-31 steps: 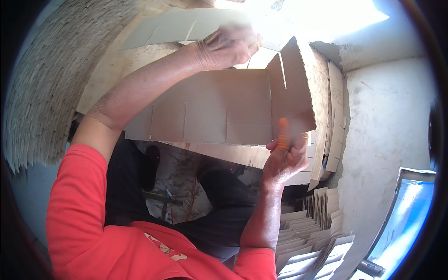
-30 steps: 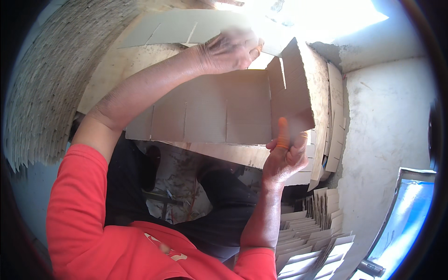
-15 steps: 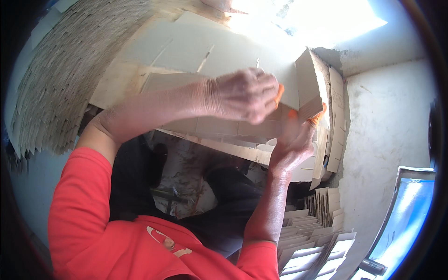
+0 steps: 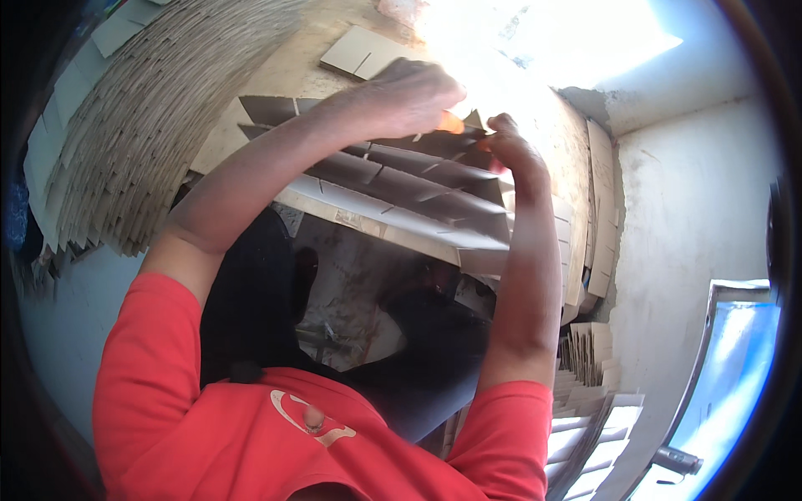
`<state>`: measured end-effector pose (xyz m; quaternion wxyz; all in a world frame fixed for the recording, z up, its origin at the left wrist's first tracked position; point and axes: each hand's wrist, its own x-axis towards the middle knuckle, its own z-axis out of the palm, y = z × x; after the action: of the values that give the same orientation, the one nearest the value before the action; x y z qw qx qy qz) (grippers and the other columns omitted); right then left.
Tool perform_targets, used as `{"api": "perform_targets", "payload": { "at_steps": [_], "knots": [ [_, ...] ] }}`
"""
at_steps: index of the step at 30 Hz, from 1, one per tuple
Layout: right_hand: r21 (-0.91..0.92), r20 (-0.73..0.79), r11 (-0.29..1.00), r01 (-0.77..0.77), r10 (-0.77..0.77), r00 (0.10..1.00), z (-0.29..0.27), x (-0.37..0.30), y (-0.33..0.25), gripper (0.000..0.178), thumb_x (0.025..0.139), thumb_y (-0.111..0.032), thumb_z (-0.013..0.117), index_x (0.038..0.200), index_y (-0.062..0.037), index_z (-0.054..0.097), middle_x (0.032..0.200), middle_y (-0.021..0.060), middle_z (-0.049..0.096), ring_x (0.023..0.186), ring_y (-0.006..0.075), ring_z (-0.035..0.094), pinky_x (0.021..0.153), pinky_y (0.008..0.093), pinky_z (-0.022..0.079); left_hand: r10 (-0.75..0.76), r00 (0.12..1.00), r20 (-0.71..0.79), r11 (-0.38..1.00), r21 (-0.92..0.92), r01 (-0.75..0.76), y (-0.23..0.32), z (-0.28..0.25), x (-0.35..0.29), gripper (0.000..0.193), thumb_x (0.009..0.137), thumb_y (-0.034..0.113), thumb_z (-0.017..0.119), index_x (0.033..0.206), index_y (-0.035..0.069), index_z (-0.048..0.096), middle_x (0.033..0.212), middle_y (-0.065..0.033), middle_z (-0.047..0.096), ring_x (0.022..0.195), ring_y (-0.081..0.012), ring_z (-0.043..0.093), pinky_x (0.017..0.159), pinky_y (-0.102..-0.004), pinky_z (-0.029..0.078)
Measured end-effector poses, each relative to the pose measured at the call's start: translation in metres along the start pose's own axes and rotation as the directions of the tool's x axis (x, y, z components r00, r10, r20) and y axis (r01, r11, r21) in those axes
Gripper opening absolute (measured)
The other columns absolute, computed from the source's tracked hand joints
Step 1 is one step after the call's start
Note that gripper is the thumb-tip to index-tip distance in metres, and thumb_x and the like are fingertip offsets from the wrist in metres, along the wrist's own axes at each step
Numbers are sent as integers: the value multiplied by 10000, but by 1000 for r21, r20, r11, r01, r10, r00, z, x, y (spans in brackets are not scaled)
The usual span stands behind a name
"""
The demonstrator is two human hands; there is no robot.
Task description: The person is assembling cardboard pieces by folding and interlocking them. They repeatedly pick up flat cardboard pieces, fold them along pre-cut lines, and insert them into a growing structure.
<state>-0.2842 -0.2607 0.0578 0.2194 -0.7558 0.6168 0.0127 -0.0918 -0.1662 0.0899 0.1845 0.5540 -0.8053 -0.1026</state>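
Observation:
Slotted grey-brown cardboard strips point(image 4: 430, 196) stand fanned in slanting rows on the work surface in front of me, crossing one another like a box divider. At its far right corner, my left hand point(image 4: 413, 98) is closed with its fingertips, in orange finger covers, against the strips. My right hand point(image 4: 514, 154) is closed beside it, fingers pinching the strips' upper edge near the same corner. Blur and shadow hide exactly how the fingertips grip. A flat slotted cardboard piece point(image 4: 363, 52) lies beyond my left hand.
A tall, tightly packed stack of cardboard strips point(image 4: 150, 125) rises at the left. More cardboard dividers point(image 4: 606, 434) are piled at the lower right. Cardboard pieces point(image 4: 600, 200) lean along the pale wall point(image 4: 685, 192). A blue shiny panel point(image 4: 735, 367) stands at the far right.
The cardboard lying flat has been lifted into slanting, fanned rows. Both hands have moved farther away and come close together; the small bundle of strips in the right hand no longer shows separately.

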Motion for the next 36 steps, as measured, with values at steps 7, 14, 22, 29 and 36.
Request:
{"api": "perform_targets", "payload": {
  "at_steps": [7, 14, 22, 29, 36],
  "knots": [
    [369, -680, 884, 288, 45, 732, -8, -56, 58, 377, 906, -38, 527, 1270, 58, 520, 916, 199, 688, 624, 171, 667, 503, 271, 519, 8, 999, -41, 987, 163, -1, -26, 29, -36, 718, 872, 372, 607, 1407, -2, 308, 1372, -194, 439, 1318, -319, 356, 1088, -401, 338],
    [-244, -702, 916, -319, 60, 710, 50, -126, 250, 650, 815, -407, 682, 1299, -13, 502, 1188, 191, 580, 1090, 322, 556, 915, 429, 462, 252, 967, -39, 967, 55, -250, 23, 65, -25, 906, 818, 579, 531, 1449, 5, 225, 1480, -192, 288, 1410, -334, 193, 1157, -412, 232],
    [-229, -319, 854, -468, 388, 865, 107, -140, 250, 1063, 679, -629, 708, 1370, 70, 305, 1356, 233, 406, 1270, 393, 363, 1005, 593, 309, 301, 950, 80, 935, 169, -310, 42, 106, -17, 925, 840, 595, 537, 1445, -21, 204, 1486, -202, 259, 1409, -341, 196, 1163, -465, 180],
    [-299, -314, 905, -302, 205, 927, 121, -133, 274, 598, 804, -460, 672, 1052, 68, 539, 1114, 276, 563, 1083, 399, 541, 871, 469, 458, 240, 938, -250, 971, 68, -230, 57, 69, -37, 854, 803, 462, 666, 1463, 86, 276, 1490, -193, 294, 1381, -340, 282, 1148, -432, 225],
    [-261, -451, 952, -162, 29, 892, 79, -130, 295, 227, 796, -242, 691, 751, -36, 609, 748, 225, 645, 762, 402, 642, 695, 467, 512, 127, 947, -295, 972, -153, -178, 34, 48, -95, 492, 785, 194, 733, 1219, 13, 589, 1219, -153, 607, 1181, -296, 541, 981, -377, 429]
  ]
}}
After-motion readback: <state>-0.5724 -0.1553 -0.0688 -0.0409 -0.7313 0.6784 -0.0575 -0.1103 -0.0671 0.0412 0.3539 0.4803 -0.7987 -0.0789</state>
